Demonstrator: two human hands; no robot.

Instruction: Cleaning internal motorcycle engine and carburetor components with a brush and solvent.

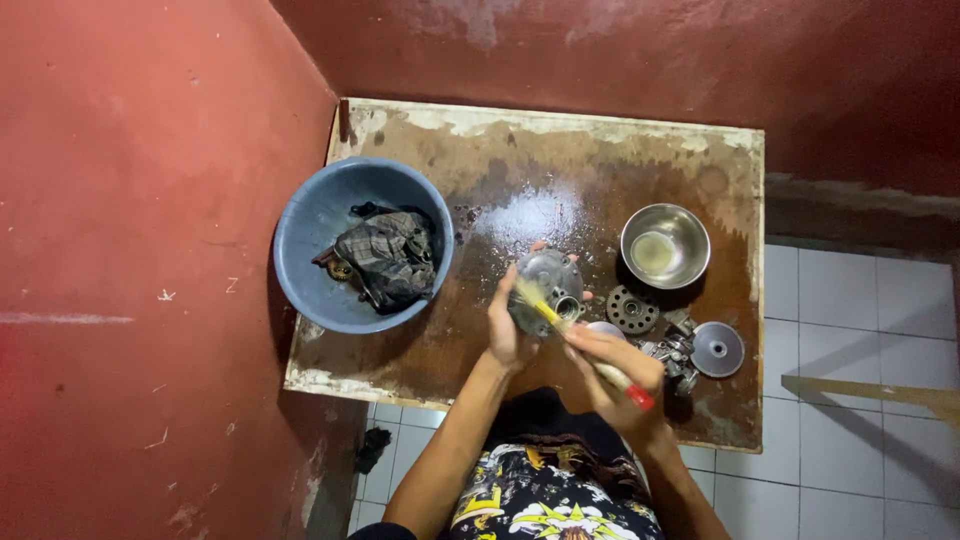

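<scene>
Brush cleaning of the round grey metal housing part [546, 290] is under way; several other parts on the table appear still to be done.

The housing part is held tilted above the middle of the worn, wet brown table [560, 150], with its open face, showing a small cylindrical boss, turned toward the person. The left hand [508, 330] has its grip closed around the lower left rim of the part. The right hand [615, 372] has its grip closed on the paintbrush with the pale handle and red end [590, 352], whose bristles rest on the upper left of the part. To the right lie a toothed metal disc [632, 309], a flat round metal plate [718, 350] and small metal fittings [672, 352], apparently uncleaned. A steel bowl holding pale liquid [665, 245] stands behind them. A blue plastic basin containing a dark rag [360, 245] overhangs the left edge.
</scene>
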